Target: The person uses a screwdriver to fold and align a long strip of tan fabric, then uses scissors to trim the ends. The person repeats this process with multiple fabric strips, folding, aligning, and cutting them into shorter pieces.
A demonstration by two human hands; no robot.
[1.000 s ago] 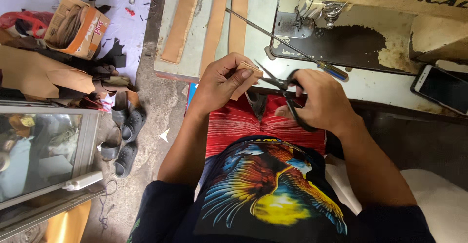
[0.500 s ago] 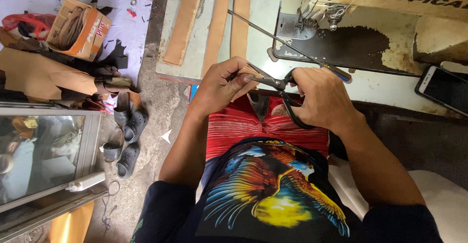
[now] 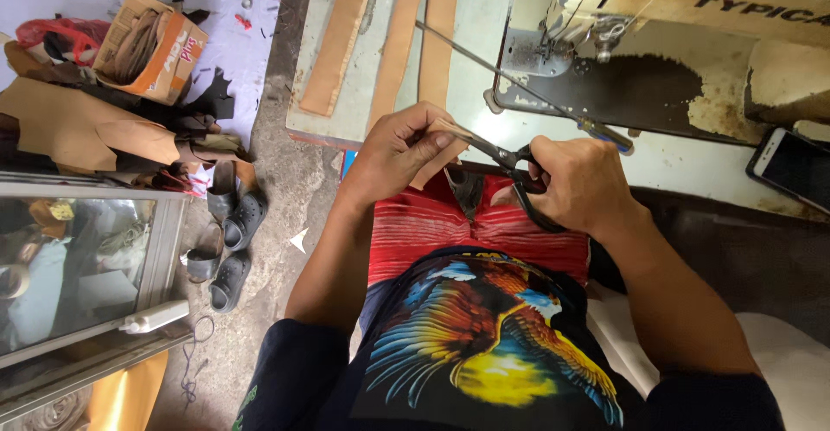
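Cutting step in hand, by the look of it: right hand (image 3: pixel 581 185) has fingers through the loops of black-handled metal scissors (image 3: pixel 500 156), clenched on them, blades pointing left w/ tips at a small tan leather piece (image 3: pixel 450 130) pinched betw. thumb & fingertips of the left hand (image 3: pixel 399 150), which is clenched on that piece. Piece sits right in front of the chest, above the lap, just shy of the near edge of the pale worktable (image 3: pixel 484 42), not resting on it. Blades look nearly closed on the leather edge, though how far they bite can't be told, fingers hide part of it. Judgement: a trim in progress, prob. mid-snip. Next move calls for keeping the leather taut & steady in the left pinch, fingertips clear of the blade line, & feeding the piece into the blades w/ small turns of the wrist rather than big ones, since the piece is small. Around: three long tan leather strips (image 3: pixel 393 46) lie flat on the table, a thin metal rod (image 3: pixel 519 85) runs diagonally across it, old cream sewing machine (image 3: pixel 692 42) sits on the table's right part, smartphone w/ dark screen (image 3: pixel 791 176) at far right. On the floor to the left: cardboard box of scraps (image 3: pixel 151 46), dark rubber clogs (image 3: pixel 229 241), glass-fronted cabinet (image 3: pixel 78 267)
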